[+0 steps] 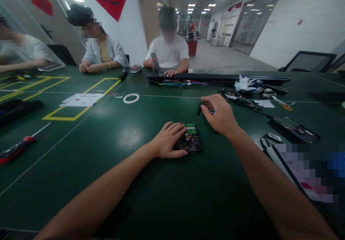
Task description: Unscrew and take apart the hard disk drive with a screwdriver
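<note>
A small black casing (193,146) with an exposed green circuit board (191,128) lies flat on the table in front of me. Across its left side rests my left hand (171,139), fingers over the upper part and thumb along the near edge, gripping it. My right hand (220,113) is closed around the dark handle of a screwdriver (199,108). The screwdriver stands nearly upright, its tip at the far right part of the board; whether it sits in a screw is too small to tell. Another small object under my right hand is mostly hidden.
On the green table (129,193) a red-and-black screwdriver (18,149) lies left, near a white ring (131,98) and paper (82,100). Right are cables (239,100), a glove (246,84) and an opened device (295,128). A long black bar (218,79) lies before a seated person (168,53).
</note>
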`<state>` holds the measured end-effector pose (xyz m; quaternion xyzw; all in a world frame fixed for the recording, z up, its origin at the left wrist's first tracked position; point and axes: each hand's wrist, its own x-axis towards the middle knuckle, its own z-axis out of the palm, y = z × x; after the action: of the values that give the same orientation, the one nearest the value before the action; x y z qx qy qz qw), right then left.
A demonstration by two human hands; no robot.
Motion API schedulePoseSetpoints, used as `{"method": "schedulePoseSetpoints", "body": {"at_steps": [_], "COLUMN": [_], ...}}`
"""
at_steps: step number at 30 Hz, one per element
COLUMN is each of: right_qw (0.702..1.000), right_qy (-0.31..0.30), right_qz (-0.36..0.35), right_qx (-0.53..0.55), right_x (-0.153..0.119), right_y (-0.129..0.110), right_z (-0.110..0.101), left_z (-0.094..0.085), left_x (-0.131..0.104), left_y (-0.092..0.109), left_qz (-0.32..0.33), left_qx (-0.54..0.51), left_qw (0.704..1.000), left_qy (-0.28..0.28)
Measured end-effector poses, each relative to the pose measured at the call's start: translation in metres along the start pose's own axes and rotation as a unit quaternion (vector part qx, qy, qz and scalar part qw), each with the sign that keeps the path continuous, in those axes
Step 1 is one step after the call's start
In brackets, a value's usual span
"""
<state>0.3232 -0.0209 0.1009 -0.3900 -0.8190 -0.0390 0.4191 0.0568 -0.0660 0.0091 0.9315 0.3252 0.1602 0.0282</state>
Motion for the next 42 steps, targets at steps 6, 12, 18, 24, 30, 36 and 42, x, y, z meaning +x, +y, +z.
{"method": "schedulePoseSetpoints", "body": {"at_steps": [6, 12, 18, 24, 30, 36, 42], "right_qw": [0.999, 1.000, 1.000, 0.999, 1.000, 0.999, 0.999], "right_qy": [0.002, 0.003, 0.017, 0.009, 0.015, 0.037, 0.024], "right_qz": [0.028, 0.002, 0.021, 0.041, 0.012, 0.037, 0.045], "right_qx": [0.022, -0.001, 0.009, 0.014, -0.004, 0.010, 0.011], "right_x": [-0.0016, 0.0000, -0.0003, -0.0024, -0.0020, -0.0031, -0.0028], "right_y": [0.0002, -0.0007, -0.0020, -0.0012, 0.0000, 0.0005, 0.0000], "right_z": [0.0020, 0.0008, 0.0015, 0.0034, 0.0052, 0.0071, 0.0046], "left_z": [0.0000, -0.0005, -0.0019, -0.0015, -0.0016, -0.0008, -0.0022], "left_x": [-0.0003, -0.0002, -0.0003, -0.0001, 0.0004, 0.0002, 0.0003], "left_y": [0.0000, -0.0004, 0.0012, 0.0008, 0.0009, 0.0010, 0.0016], "left_qz": [-0.001, -0.005, -0.004, -0.007, -0.003, -0.005, -0.004], "left_qx": [-0.002, -0.002, -0.008, -0.019, -0.015, -0.016, -0.008], "left_qw": [1.000, 1.000, 1.000, 1.000, 1.000, 1.000, 1.000], "left_qy": [0.000, -0.005, -0.004, 0.003, 0.000, 0.002, -0.004]}}
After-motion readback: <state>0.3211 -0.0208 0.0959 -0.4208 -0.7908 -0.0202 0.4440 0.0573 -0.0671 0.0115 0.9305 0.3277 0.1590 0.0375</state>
